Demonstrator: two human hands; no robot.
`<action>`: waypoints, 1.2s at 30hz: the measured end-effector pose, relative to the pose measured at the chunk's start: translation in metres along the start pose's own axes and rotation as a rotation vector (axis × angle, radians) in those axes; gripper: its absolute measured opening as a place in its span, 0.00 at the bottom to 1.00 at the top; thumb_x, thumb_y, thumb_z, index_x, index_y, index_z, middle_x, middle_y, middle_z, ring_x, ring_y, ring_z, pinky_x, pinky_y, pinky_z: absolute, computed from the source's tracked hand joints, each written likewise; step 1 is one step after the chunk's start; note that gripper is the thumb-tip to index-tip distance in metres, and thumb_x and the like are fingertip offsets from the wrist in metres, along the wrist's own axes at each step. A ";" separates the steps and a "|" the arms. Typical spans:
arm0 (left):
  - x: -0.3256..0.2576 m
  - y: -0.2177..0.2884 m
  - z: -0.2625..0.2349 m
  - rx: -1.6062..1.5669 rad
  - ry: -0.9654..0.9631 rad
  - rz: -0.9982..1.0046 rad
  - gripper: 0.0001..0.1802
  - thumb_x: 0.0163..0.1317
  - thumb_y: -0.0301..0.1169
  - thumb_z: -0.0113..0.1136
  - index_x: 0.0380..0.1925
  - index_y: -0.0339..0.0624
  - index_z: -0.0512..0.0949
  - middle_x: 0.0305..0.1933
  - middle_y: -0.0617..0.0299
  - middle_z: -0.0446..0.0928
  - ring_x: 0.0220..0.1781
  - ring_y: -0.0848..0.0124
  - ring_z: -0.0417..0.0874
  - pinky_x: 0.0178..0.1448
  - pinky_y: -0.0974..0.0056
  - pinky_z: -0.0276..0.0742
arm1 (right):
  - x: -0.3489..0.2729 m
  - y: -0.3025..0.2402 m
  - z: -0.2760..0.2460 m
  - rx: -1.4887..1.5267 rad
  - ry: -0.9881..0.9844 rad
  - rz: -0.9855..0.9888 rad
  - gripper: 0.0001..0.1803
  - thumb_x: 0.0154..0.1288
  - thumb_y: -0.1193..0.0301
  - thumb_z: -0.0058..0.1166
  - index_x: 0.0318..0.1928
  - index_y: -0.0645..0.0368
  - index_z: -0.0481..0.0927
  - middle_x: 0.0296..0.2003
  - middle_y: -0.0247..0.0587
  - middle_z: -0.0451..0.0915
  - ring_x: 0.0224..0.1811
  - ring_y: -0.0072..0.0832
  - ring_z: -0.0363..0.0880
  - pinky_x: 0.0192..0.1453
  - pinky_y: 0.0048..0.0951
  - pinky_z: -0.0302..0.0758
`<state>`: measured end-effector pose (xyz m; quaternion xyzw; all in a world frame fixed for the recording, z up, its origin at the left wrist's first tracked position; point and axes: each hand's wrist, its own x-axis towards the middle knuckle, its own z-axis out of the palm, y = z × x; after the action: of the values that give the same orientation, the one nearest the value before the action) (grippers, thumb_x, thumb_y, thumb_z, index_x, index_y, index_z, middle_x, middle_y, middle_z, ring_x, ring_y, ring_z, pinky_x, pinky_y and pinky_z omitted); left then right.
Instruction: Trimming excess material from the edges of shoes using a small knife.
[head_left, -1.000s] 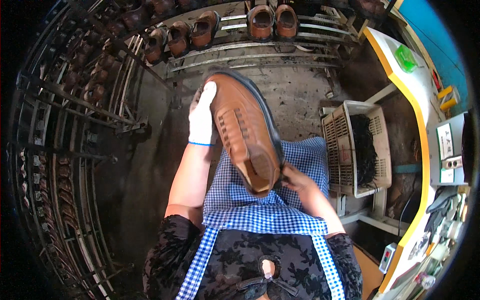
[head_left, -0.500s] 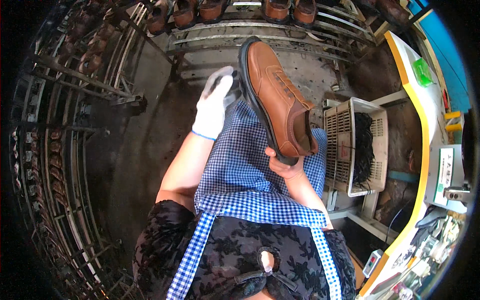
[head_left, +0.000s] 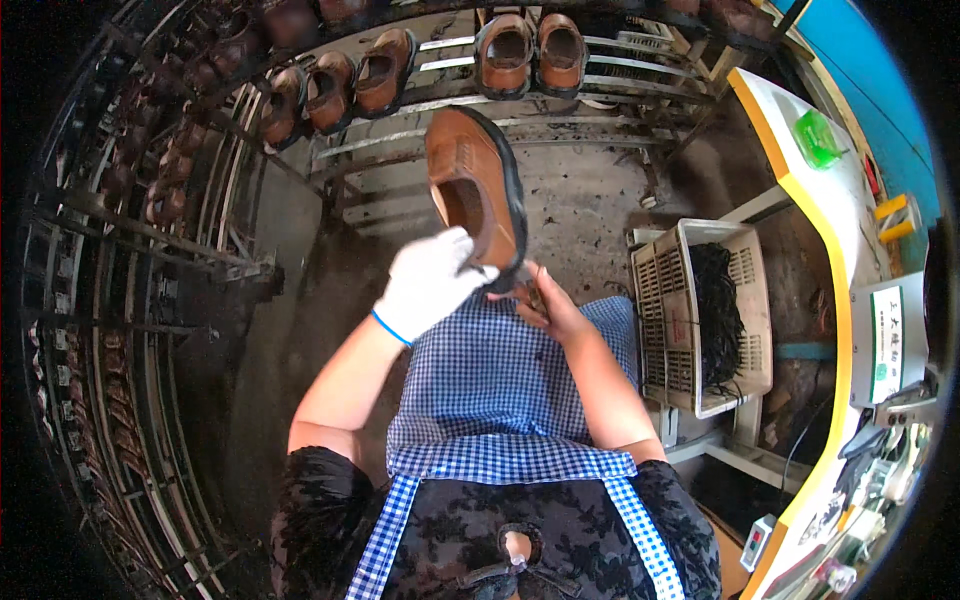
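A brown leather shoe (head_left: 497, 190) with a black sole is held up before me, toe pointing away and its opening facing left. My left hand (head_left: 432, 278), in a white glove with a blue cuff edge, is closed on its heel end. Bare, my right hand (head_left: 553, 305) is just right of the heel with its fingers curled. Its fingertips reach toward the underside of the heel, and whatever they hold is too small and blurred to make out. Below both hands hangs a blue checked apron (head_left: 490, 375).
Brown shoes (head_left: 504, 55) line a metal rack (head_left: 620, 88) ahead, and more racks stand at left. To the right are a plastic crate (head_left: 668, 320) with black laces (head_left: 716, 310) and a yellow-edged white table (head_left: 800, 150) bearing a green object (head_left: 818, 138).
The shoe has swung left and turned, its opening now facing left. My left hand has taken hold of the heel. My right hand has shifted off to the heel's right side. The view has tilted up.
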<state>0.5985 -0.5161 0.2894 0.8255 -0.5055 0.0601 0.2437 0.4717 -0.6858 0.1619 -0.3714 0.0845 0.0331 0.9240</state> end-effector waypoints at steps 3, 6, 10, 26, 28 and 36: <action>0.052 -0.022 -0.030 0.109 -0.166 -0.168 0.26 0.54 0.49 0.63 0.38 0.34 0.79 0.36 0.47 0.80 0.39 0.51 0.82 0.43 0.56 0.78 | 0.001 0.007 -0.020 -0.115 0.164 0.158 0.24 0.76 0.54 0.33 0.61 0.57 0.67 0.28 0.40 0.80 0.11 0.12 0.53 0.13 0.16 0.49; 0.106 -0.073 -0.025 0.219 -0.062 -0.125 0.27 0.54 0.48 0.62 0.45 0.37 0.78 0.42 0.48 0.80 0.46 0.52 0.81 0.49 0.54 0.76 | 0.005 0.010 -0.021 -0.253 0.120 0.196 0.22 0.75 0.56 0.38 0.59 0.58 0.70 0.27 0.39 0.80 0.10 0.11 0.52 0.12 0.15 0.47; 0.181 -0.145 -0.003 0.325 -0.027 -0.156 0.27 0.54 0.45 0.62 0.51 0.41 0.77 0.50 0.49 0.78 0.52 0.52 0.78 0.55 0.53 0.74 | 0.023 0.012 -0.027 -0.308 0.024 0.267 0.22 0.72 0.55 0.45 0.56 0.57 0.73 0.25 0.34 0.79 0.11 0.09 0.53 0.12 0.14 0.48; 0.240 -0.112 0.061 0.475 0.348 0.049 0.29 0.57 0.45 0.57 0.58 0.47 0.69 0.60 0.57 0.70 0.57 0.55 0.73 0.66 0.51 0.62 | 0.016 0.011 -0.028 -0.194 0.015 0.199 0.18 0.75 0.61 0.40 0.47 0.59 0.80 0.16 0.27 0.72 0.12 0.12 0.58 0.14 0.16 0.52; 0.246 -0.112 0.060 0.611 0.045 -0.114 0.28 0.58 0.47 0.55 0.55 0.45 0.71 0.53 0.56 0.76 0.56 0.55 0.74 0.66 0.51 0.61 | 0.016 0.017 -0.028 -0.189 0.172 0.068 0.18 0.75 0.60 0.40 0.46 0.59 0.80 0.18 0.28 0.73 0.12 0.12 0.59 0.15 0.15 0.55; 0.154 -0.015 0.018 -0.409 0.165 -0.131 0.16 0.62 0.43 0.57 0.38 0.42 0.78 0.35 0.53 0.80 0.41 0.60 0.81 0.46 0.61 0.75 | -0.001 -0.008 -0.017 -0.378 0.552 -0.568 0.33 0.59 0.75 0.63 0.64 0.62 0.66 0.27 0.22 0.67 0.28 0.12 0.64 0.34 0.15 0.65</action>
<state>0.6827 -0.6430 0.3214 0.7824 -0.4308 0.0077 0.4498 0.4698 -0.7031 0.1552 -0.5372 0.2153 -0.3078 0.7552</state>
